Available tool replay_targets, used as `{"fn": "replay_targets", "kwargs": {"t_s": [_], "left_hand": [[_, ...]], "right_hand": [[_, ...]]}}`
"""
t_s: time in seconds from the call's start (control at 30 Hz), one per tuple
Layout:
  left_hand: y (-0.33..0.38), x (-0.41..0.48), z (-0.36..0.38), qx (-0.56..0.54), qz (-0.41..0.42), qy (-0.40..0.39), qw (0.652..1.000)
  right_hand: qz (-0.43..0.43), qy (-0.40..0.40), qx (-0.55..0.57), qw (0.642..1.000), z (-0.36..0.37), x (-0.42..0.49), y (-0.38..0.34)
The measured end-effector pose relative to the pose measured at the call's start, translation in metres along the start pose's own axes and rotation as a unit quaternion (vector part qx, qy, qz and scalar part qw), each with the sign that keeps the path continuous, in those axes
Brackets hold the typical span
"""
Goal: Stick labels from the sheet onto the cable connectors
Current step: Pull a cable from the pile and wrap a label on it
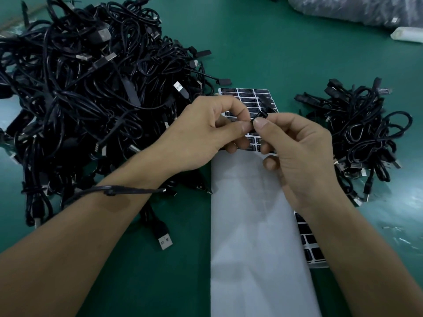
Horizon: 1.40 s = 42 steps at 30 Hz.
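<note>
My left hand (206, 131) and my right hand (297, 152) meet above the label sheet (249, 97). Between their thumbs and forefingers they pinch a small black cable connector (261, 115). Whether a label is on it I cannot tell. Black labels fill the sheet's far part, while its near part (251, 225) is bare white backing. A black cable (128, 191) lies across my left forearm. A big heap of black cables (91, 88) lies to the left, a smaller bundle (361, 133) to the right.
The table top (274, 53) is green. A second label sheet (311, 245) pokes out under my right forearm. A dark plastic bag (354, 8) and a white roll (407, 35) lie at the far right. A loose USB plug (164, 241) lies near my left arm.
</note>
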<state>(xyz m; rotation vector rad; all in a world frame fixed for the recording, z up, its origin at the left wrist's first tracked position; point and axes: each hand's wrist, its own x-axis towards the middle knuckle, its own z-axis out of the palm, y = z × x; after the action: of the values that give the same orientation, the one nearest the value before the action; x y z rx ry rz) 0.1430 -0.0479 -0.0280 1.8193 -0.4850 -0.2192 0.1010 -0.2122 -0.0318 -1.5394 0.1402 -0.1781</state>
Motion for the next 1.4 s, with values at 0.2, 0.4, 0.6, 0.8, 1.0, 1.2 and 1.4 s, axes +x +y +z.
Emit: {"fn": "replay_targets", "kwargs": {"t_s": [0.2,0.4,0.6,0.8,1.0,1.2,1.4], "left_hand": [[0.0012,-0.0008,0.0001,-0.003,-0.007,0.003,1.000],[0.0001,-0.0005,0.0001,-0.004,-0.018,0.010,1.000],[-0.0023,0.0017,0.0004,0.011,-0.016,0.048,0.999],[-0.0037,0.0019,0.0022,-0.012,-0.023,0.046,0.999],[-0.0010,0.0006,0.0002,-0.026,-0.022,0.008,0.999],[0.0022,-0.0002,0.0002,-0.027,-0.031,-0.025,0.999],[0.0015,0.0001,0.0002,-0.013,-0.053,-0.025,0.998]], "right_hand": [[0.012,0.005,0.002,1.000,0.0006,0.0006,-0.0010],[0.025,0.012,0.044,0.999,0.0002,0.0019,-0.0010],[0.031,-0.006,0.067,0.997,-0.0003,0.0013,-0.0025],[0.031,-0.026,0.062,0.997,0.0009,0.0001,-0.0047],[0.029,-0.026,0.057,0.998,0.0005,0.0010,-0.0047],[0.028,-0.031,0.052,0.998,-0.0002,0.0015,-0.0041],[0.016,-0.033,0.022,0.999,0.0001,0.0011,-0.0017]]}}
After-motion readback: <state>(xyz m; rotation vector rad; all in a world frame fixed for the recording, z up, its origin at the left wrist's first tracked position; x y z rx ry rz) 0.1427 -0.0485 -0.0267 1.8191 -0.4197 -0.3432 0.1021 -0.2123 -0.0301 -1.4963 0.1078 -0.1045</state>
